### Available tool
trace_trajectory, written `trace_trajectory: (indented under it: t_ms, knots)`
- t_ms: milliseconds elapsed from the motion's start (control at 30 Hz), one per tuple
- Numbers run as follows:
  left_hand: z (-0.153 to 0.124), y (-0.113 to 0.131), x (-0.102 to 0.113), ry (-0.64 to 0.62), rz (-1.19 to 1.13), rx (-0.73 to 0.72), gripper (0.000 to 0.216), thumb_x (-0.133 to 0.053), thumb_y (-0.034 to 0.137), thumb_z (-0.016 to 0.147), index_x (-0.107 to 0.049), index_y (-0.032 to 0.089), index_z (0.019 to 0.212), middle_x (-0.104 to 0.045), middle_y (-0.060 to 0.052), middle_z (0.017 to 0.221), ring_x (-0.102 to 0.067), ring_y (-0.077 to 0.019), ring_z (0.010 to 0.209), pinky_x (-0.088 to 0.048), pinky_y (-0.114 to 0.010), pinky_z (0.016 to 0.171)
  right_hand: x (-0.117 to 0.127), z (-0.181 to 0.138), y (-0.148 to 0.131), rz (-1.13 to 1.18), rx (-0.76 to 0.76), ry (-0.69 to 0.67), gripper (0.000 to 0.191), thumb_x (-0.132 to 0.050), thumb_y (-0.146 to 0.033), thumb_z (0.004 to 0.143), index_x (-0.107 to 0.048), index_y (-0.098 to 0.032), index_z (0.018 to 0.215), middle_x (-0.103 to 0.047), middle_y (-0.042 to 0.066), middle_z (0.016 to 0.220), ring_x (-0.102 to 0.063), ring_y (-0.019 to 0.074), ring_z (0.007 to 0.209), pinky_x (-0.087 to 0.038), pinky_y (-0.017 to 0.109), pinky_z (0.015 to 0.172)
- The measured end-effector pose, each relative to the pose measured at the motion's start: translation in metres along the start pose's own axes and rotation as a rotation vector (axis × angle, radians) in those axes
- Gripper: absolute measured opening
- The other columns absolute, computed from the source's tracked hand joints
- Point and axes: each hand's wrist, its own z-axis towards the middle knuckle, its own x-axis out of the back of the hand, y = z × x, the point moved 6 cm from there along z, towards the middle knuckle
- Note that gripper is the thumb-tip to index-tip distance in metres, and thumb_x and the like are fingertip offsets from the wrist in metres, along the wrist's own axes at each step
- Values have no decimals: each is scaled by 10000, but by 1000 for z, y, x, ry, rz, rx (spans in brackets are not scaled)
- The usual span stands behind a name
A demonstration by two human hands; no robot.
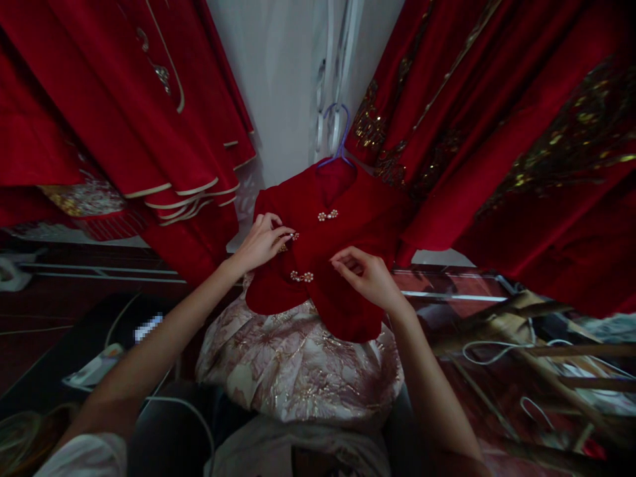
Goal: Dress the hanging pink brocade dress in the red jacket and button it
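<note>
A small red jacket hangs in front of me on a purple hanger. Beaded floral clasps run down its front: an upper clasp, a middle clasp and a lower clasp. Thumb and fingers of my left hand pinch the middle clasp at the jacket's left edge. On the other side my right hand is closed in a pinch just above the red cloth; anything between its fingertips is too small to make out. Below the jacket spreads a pale pink brocade skirt with gold flowers, over my lap.
Red garments with gold piping hang at left. More red garments with gold sequins hang at right. Behind is a white cabinet with handles. A dark table stands lower left; wooden bars and a white cable lie lower right.
</note>
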Motion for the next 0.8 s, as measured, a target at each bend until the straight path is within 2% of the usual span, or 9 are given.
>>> trace_trajectory:
  t_ms: [233, 400, 600, 733, 800]
  knots:
    - [21, -1, 2, -153, -64, -188, 209, -596, 365, 874, -697, 188, 922, -517, -88, 1071, -458, -226, 1009, -402, -387, 929, 2, 1, 2, -10, -12, -1, 162, -563, -337, 892, -657, -215, 941, -711, 19, 863, -656, 121, 740, -489, 234, 625]
    - [30, -3, -3, -251, -160, -194, 195, -594, 362, 870, -630, 172, 893, -588, -60, 933, -508, -196, 915, -424, -331, 847, 4, 0, 2, -11, -28, 7, 183, -567, -361, 890, -657, -208, 937, -705, 23, 839, -656, 129, 744, -486, 234, 611]
    - [30, -5, -6, -225, -175, -135, 134, -526, 289, 899, -602, 179, 907, -614, -42, 866, -548, -167, 828, -442, -298, 761, 5, 0, 3, -9, -32, 0, 214, -552, -392, 895, -656, -213, 945, -707, 35, 847, -659, 143, 745, -494, 255, 619]
    - [33, -2, -9, -208, -84, -112, 146, -473, 241, 915, -604, 180, 937, -615, -50, 868, -553, -178, 838, -453, -314, 779, 4, 1, 4, 6, -30, -6, 210, -551, -391, 891, -653, -215, 946, -710, 42, 854, -662, 151, 749, -503, 262, 619]
    - [39, 5, -7, -153, -17, -115, 174, -457, 236, 921, -606, 174, 987, -607, -66, 913, -540, -196, 882, -454, -337, 817, 4, 1, 5, 6, -32, -5, 207, -555, -387, 888, -653, -215, 949, -713, 42, 860, -664, 151, 754, -501, 259, 619]
